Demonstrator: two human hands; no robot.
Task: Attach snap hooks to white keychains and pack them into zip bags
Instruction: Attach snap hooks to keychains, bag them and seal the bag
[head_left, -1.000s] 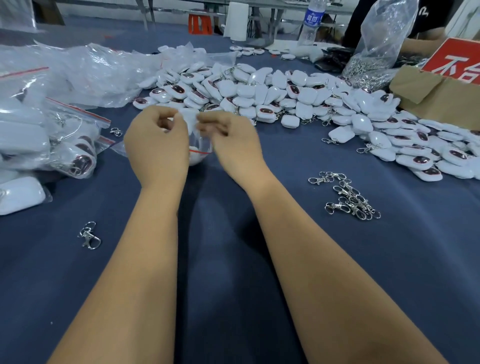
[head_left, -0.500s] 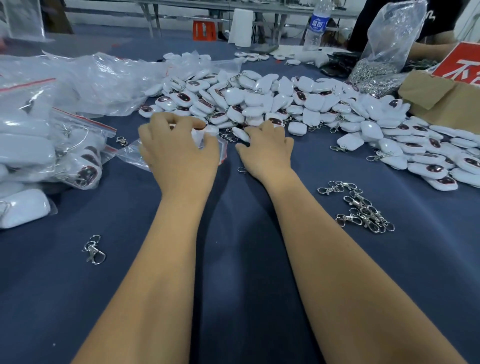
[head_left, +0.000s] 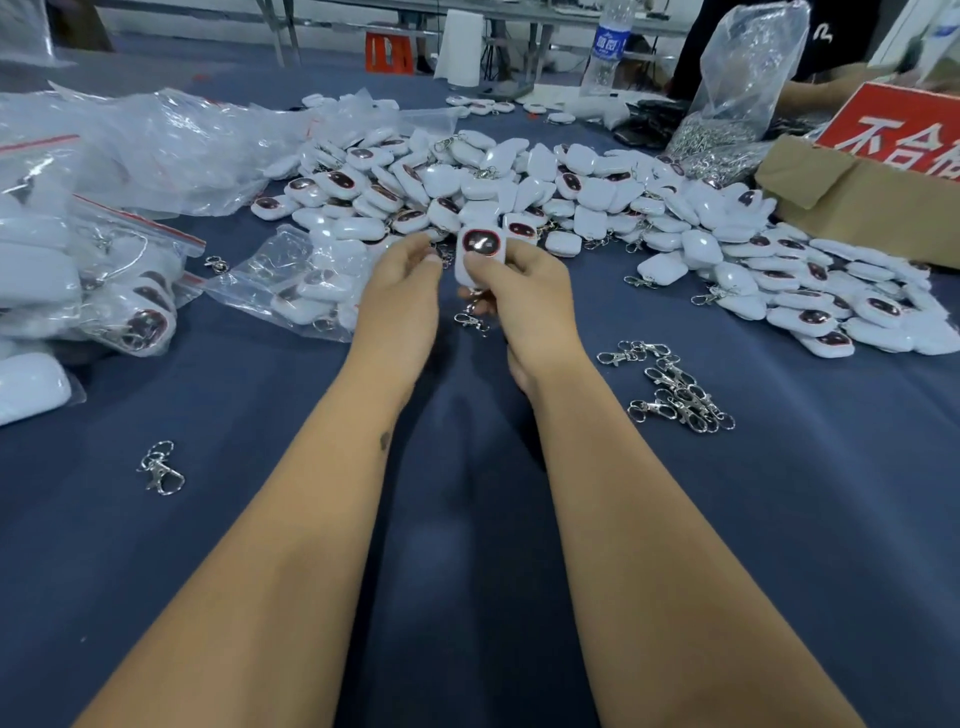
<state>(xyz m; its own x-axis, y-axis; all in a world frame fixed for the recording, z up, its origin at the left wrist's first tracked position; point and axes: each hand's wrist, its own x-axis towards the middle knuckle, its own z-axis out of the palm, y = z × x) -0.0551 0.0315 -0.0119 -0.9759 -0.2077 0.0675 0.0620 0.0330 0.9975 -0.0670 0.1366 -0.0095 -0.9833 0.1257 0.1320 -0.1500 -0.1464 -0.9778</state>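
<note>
Right hand (head_left: 519, 291) pinches a keychain (head_left: 480, 254), left hand (head_left: 400, 291) loosely curled (empty?); dangling hook (head_left: 470, 319) may snag the pile (head_left: 571, 208).

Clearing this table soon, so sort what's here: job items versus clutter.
Job: keychain in right hand; left hand; keychain pile; snap hooks; zip bag; packed bags.
Lying about: water bottle; red sign; cardboard box.

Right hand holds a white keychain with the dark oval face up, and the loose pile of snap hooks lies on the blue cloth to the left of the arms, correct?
Not quite. The head view shows the right hand holding the white plastic keychain with the dark oval face, but the loose pile of silver metal snap hooks lies right of the arms; only one hook lies left.
</note>
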